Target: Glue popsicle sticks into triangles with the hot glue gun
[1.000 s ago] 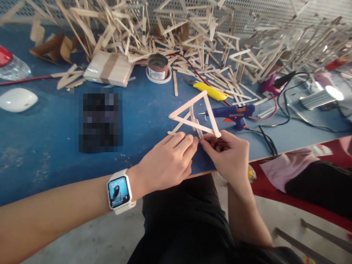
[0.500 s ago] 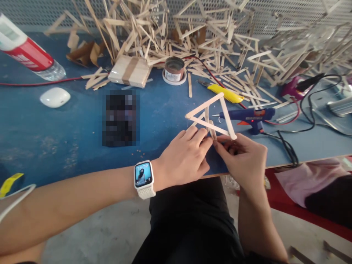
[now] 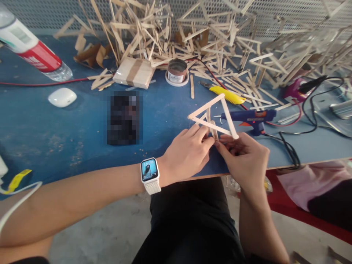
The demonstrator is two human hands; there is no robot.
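A frame of wooden craft sticks (image 3: 208,125), with a triangle on top and more sticks below it, stands at the front of the blue table. My left hand (image 3: 189,152), a white-banded watch (image 3: 150,171) on its wrist, has its fingers closed on the lower sticks. From the other side, my right hand (image 3: 243,154) pinches the frame's low right part between thumb and fingers. The fingertips of both hands nearly meet, and what lies between them is partly hidden. Just behind the frame, a blue glue gun (image 3: 251,119) lies on its side, its nozzle pointing left.
A yellow utility knife (image 3: 227,95) lies behind the frame. Loose sticks and stick structures (image 3: 154,36) crowd the back. A wrapped stick bundle (image 3: 134,72), brown tape roll (image 3: 176,70), white case (image 3: 62,97) and bottle (image 3: 41,55) stand left. Black cable (image 3: 288,150) runs at right.
The whole view has shifted slightly, so things appear a little further right. Both hands keep their hold on the stick frame, with hardly any movement.
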